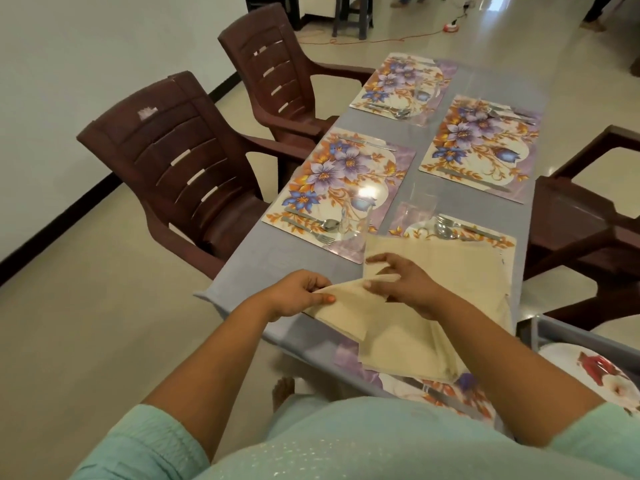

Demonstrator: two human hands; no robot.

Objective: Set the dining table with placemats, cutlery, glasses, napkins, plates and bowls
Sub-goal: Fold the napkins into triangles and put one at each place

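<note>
Now, at the near end of the table [242, 268]: left hand [298, 296] pinches the corner of a beige napkin [346, 313], thumb on top and fingers curled underneath. Right hand [405, 285] just beside it, fingers curled and gripping a raised fold of the same cloth. Under and beyond the right hand lies a stack of beige napkins [450, 268], covering most of the nearest right placemat [485, 237].

Beyond the right hand's fingertips: a fork and spoon [445, 228] on that mat's visible far strip, and a clear glass [417, 209] standing at its corner. Ahead of the left hand, a floral placemat [339, 181] with spoon and fork [318, 228] at its near edge, a knife [367, 142] at its far edge, and a glass [355, 221] on its near corner. Further out, two more floral mats [401, 84] [481, 147], both carrying cutlery.

Left of the left hand, two brown plastic chairs [183, 168] side by side at the table. Right of the right forearm, a floral plate [602, 372] in a grey tray [571, 332]. Beneath the forearms, another floral mat [440, 393], partly hidden.
</note>
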